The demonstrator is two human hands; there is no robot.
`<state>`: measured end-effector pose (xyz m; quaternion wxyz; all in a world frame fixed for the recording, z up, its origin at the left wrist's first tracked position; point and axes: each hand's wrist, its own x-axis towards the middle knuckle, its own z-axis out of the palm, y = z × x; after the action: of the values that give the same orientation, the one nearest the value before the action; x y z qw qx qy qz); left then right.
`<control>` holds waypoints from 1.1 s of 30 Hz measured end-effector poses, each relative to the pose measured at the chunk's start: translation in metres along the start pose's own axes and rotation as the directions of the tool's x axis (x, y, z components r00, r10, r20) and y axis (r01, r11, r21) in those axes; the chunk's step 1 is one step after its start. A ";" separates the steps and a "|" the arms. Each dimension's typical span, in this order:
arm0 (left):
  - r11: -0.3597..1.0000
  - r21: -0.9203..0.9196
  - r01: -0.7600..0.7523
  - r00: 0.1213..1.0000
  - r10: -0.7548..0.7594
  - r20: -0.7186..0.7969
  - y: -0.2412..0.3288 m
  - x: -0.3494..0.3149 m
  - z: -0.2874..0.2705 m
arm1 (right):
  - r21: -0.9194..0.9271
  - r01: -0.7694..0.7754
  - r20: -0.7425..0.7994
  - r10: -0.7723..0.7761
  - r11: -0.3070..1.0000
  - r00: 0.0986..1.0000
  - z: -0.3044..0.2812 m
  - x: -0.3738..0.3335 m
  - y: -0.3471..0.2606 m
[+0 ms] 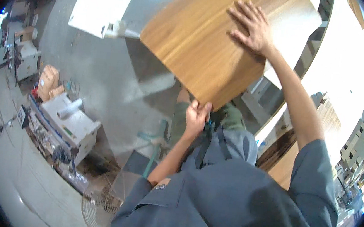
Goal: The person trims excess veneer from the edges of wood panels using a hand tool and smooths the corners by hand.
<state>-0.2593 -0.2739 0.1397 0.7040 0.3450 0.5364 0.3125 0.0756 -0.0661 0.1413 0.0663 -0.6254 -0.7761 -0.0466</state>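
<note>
panel held at two points, tilted across the upper frame

a wood-grain panel (206,46) fills the upper centre of the frame, its long axis running from lower centre up toward the upper right. the left hand (197,117) is clenched on the panel's lowest corner, at centre frame — fingers curled over the edge, thumb side up, a firm pinch with nothing else in it. the right hand (253,28) lies flat and spread on the panel's face near the upper right, palm down, fingers fanned; it presses rather than grips. so the panel lies up and away from the left hand's hold, and the right hand sits far along its face — the left is nearer the body.

below the panel, at the left of the frame, a white machine (69,124) stands on the grey floor (98,75), with a pale roll lying on top. a wire fan guard (98,204) shows at the lower centre-left. i cannot see any open container or what one might hold; the brown sack (48,81) beyond the machine is too small to read.
</note>
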 end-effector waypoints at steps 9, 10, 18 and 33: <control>0.999 0.028 0.025 1.000 -0.025 -0.018 0.061 0.059 -0.138 | 0.133 -0.610 0.049 0.609 0.781 0.791 -0.023 -0.038 -0.118; 0.999 0.039 -0.004 1.000 0.004 0.006 0.074 0.076 -0.157 | 0.127 -0.645 0.044 0.645 0.753 0.763 -0.020 -0.036 -0.137; 0.972 0.235 -0.023 0.979 -0.026 0.204 0.121 0.123 -0.231 | 0.061 -0.793 0.098 0.787 0.606 0.609 -0.023 0.006 -0.105; 0.918 0.395 -0.002 0.974 -0.088 0.209 0.238 0.155 -0.263 | 0.059 -0.995 -0.106 0.992 0.080 0.073 -0.041 -0.122 -0.041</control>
<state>-0.4958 0.0259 0.2025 0.6828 0.5002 0.5132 0.1421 0.0628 -0.1985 0.1630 0.1171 -0.9825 -0.1398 -0.0372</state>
